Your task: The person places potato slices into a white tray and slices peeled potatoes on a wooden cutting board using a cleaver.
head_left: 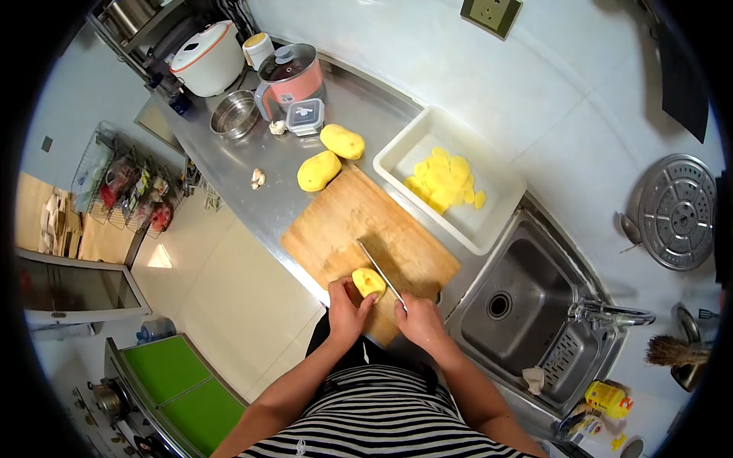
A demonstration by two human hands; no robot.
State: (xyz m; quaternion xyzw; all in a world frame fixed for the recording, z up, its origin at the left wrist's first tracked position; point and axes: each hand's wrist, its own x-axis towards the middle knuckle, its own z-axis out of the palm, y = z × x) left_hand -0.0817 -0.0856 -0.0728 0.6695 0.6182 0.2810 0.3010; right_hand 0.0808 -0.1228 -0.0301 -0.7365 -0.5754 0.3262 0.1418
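Note:
A peeled potato (369,281) with a hollow in its upper face rests near the front edge of the wooden cutting board (336,229). My left hand (348,314) is closed around its near left side. In my right hand (421,322) is a knife (379,270), its thin blade slanting up and left just right of the potato. Whether the blade touches the potato I cannot tell. Beyond the board's far left corner lie two whole peeled potatoes, one nearer (319,171) and one farther (343,142). A white tub (489,229) right of the board contains yellow potato slices (443,179).
To the right is a steel sink (519,275) with a faucet (611,314). Garlic cloves (258,179), a steel bowl (234,114), a lidded container (305,117), a pink pot (292,76) and a rice cooker (208,61) stand farther left on the counter.

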